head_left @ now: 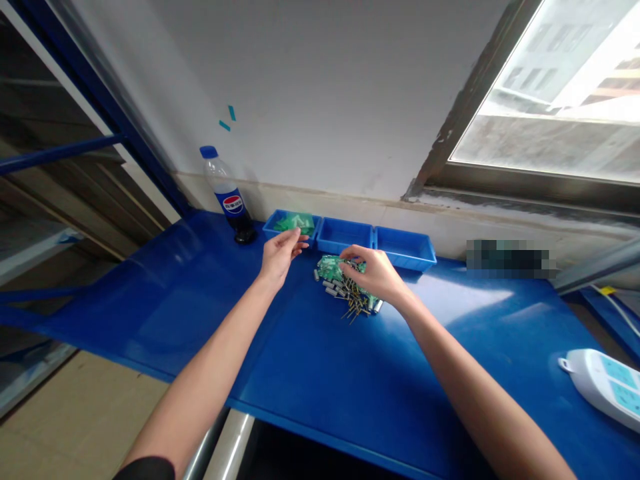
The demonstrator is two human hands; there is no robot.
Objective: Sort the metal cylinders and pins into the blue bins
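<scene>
My left hand (pixel 281 259) is raised in front of the left blue bin (pixel 267 230), its thumb and fingers apart with nothing visible between them. Translucent green packets (pixel 295 221) lie in that bin. My right hand (pixel 374 272) hovers over a mixed pile, fingers curved and the thumb and index tips apart at its upper edge. The pile has green pieces (pixel 330 268), short silver cylinders (pixel 331 291) and long brass-coloured screws (pixel 356 305). My right hand covers part of it, so contact cannot be made out.
The middle blue bin (pixel 345 248) and right blue bin (pixel 405 260) stand along the wall, both without visible contents. A cola bottle (pixel 231 200) stands at the left. A white power strip (pixel 603 387) lies on the blue table (pixel 320 373) at the right.
</scene>
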